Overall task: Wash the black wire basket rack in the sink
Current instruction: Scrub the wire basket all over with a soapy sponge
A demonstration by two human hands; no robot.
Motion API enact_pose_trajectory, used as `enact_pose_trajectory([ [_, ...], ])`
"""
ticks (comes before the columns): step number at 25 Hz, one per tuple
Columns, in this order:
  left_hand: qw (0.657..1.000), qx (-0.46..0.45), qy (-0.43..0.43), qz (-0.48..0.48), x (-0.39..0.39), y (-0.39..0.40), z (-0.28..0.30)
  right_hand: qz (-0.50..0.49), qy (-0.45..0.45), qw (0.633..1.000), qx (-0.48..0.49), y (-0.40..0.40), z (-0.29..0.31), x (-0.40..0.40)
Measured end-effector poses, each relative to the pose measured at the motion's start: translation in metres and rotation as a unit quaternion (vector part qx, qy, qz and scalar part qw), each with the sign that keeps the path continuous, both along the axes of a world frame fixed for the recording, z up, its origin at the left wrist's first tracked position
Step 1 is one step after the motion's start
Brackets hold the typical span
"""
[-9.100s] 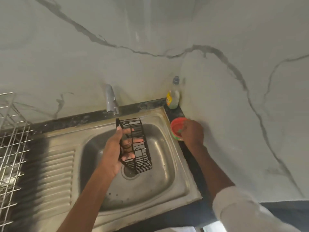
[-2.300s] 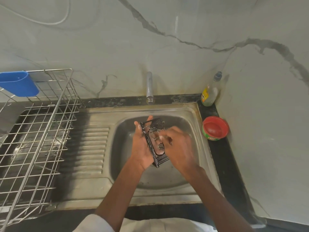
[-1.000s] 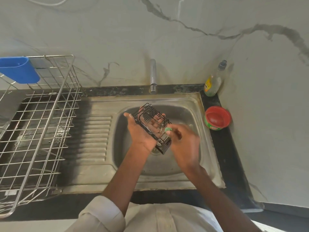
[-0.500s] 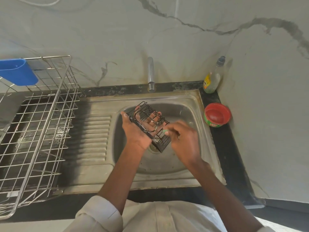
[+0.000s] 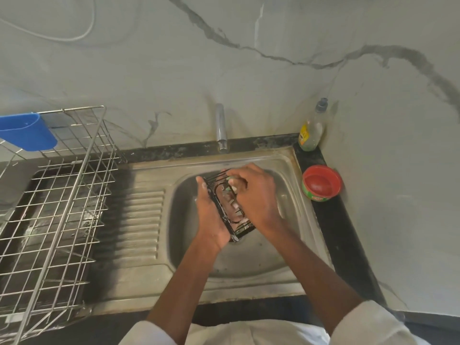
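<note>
White sleeves at the near edge. Both forearms reach over the stainless steel sink (image 5: pixel 249 267). The left hand (image 5: pixel 211 215) grips the small black wire basket rack (image 5: pixel 230 207) from its left side, held above the basin w/ the drain below. The right hand (image 5: pixel 256 195), fingers curled, pinches a small green scrub pad (image 5: pixel 227 186) against the rack's top. Ribbed drainboard (image 5: pixel 142 220) left of the basin, then a wire dish rack (image 5: pixel 54 207) w/ a blue plastic cup (image 5: pixel 27 133). Red round tub (image 5: pixel 321 183) and clear soap bottle (image 5: pixel 311 130) in the far right corner; chrome tap (image 5: pixel 221 128) behind.
</note>
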State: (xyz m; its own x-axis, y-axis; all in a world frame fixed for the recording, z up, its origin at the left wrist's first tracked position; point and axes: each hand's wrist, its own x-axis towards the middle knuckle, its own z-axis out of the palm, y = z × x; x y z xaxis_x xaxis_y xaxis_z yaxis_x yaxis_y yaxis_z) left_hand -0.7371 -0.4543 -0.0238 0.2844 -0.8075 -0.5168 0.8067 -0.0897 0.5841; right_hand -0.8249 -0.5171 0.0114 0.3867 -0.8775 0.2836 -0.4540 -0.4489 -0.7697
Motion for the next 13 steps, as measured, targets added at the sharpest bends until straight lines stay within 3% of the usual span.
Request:
enact_pose_trajectory([
  [5,1.0,-0.015,0.011,-0.017,0.009,0.004,-0.004,0.068,0.125,0.99,-0.015,0.013,-0.002,-0.023],
  [10,0.999,-0.014,-0.001,-0.035,0.002,0.001,-0.003,-0.096,0.009,0.994,0.051,0.008,0.001,-0.018],
  [13,0.998,-0.008,-0.022,-0.054,-0.01,-0.001,-0.009,-0.05,0.011,0.999,0.017,0.013,0.005,0.001],
])
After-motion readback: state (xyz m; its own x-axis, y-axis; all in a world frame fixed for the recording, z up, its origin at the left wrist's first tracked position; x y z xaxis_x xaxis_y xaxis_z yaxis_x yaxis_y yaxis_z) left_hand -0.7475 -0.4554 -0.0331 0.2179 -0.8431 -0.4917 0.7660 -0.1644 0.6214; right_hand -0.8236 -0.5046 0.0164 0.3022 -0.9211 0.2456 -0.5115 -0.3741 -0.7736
